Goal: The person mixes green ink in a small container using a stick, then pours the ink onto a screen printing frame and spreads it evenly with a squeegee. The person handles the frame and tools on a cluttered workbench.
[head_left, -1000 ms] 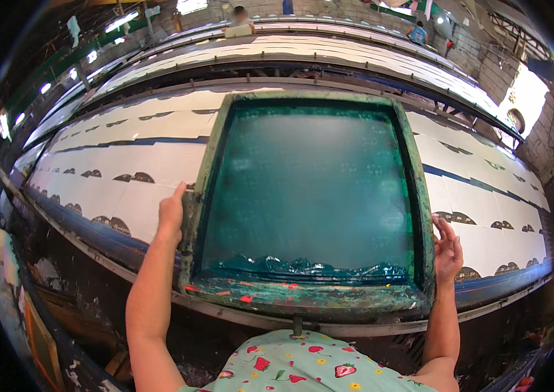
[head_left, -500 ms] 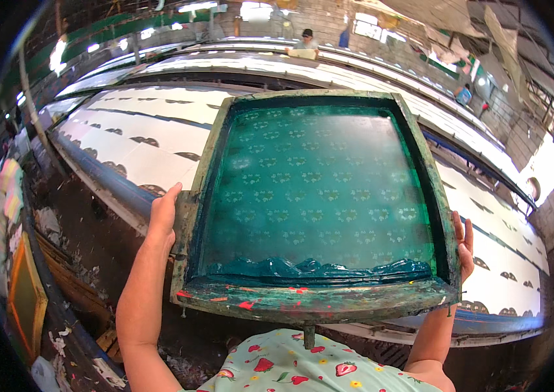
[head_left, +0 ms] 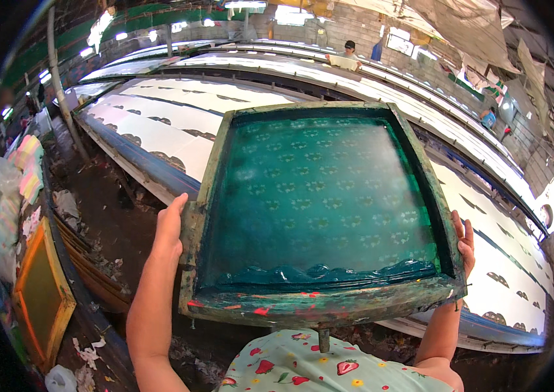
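Observation:
Between my hands is a wooden-framed printing screen [head_left: 316,196], its mesh green with rows of small pale motifs. Thick dark teal ink [head_left: 329,272] is pooled along the side nearest me, and red paint specks mark that near rail. My left hand [head_left: 171,225] grips the frame's left side, thumb up, its other fingers hidden behind the wood. At the right side, my right hand [head_left: 465,243] holds the frame from outside, with several fingertips showing past the edge. The screen is held up in front of my body, tilted toward me.
A long printing table [head_left: 149,117] with white sheets bearing dark arched prints runs behind the screen. More tables lie beyond, where another person [head_left: 349,57] stands. At left are an orange-edged framed screen [head_left: 43,297], plastic bags [head_left: 1,196] and a pole [head_left: 61,91].
The surroundings have shifted right and slightly down in view, as my head has turned left. Both hands keep their hold on the screen, which sits slightly farther right in view.

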A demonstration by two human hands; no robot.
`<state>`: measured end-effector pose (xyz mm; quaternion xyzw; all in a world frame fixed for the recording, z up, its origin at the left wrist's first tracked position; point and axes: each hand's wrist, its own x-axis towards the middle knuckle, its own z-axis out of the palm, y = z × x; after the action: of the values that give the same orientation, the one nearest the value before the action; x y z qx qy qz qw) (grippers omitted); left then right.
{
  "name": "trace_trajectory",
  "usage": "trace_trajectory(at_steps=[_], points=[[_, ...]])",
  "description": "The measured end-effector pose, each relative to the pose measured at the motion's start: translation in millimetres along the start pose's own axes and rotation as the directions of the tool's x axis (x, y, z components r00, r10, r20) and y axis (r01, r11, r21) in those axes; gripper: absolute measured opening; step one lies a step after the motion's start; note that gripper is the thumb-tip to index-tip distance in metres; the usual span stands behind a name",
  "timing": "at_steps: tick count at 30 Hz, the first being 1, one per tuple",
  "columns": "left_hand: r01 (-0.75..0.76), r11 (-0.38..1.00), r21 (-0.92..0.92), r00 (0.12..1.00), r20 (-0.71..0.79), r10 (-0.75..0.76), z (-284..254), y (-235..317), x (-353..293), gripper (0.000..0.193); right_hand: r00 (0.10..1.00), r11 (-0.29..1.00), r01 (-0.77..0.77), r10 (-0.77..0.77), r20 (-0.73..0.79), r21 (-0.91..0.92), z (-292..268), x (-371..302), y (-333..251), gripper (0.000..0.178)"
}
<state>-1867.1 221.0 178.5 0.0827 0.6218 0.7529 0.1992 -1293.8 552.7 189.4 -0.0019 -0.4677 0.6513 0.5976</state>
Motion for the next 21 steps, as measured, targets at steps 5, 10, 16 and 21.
trace_trajectory(at_steps=[5, 10, 16, 21], points=[[0.057, 0.993, -0.108, 0.998, 0.037, -0.053, -30.2, -13.1, -22.3, 0.052, 0.996, 1.000, 0.015, -0.015, 0.090, -0.006, -18.4, 11.8, 4.0, 0.070], [0.045, 0.981, -0.187, 0.999, -0.018, -0.049, -56.0, -10.3, -51.3, 0.047, 0.997, 1.000, 0.028, -0.028, 0.068, 0.003, -10.9, 7.8, 14.1, 0.075], [-0.045, 0.996, -0.077, 0.986, -0.163, 0.032, -74.1, 29.0, -94.9, 0.047, 0.992, 0.995, -0.013, 0.000, 0.128, 0.097, -14.7, 9.9, 26.0, 0.078], [-0.068, 0.996, -0.058, 0.979, -0.198, 0.055, -87.1, 40.5, -149.9, 0.046, 0.997, 0.990, -0.025, 0.014, 0.081, 0.136, -16.1, 12.8, 39.4, 0.076]])
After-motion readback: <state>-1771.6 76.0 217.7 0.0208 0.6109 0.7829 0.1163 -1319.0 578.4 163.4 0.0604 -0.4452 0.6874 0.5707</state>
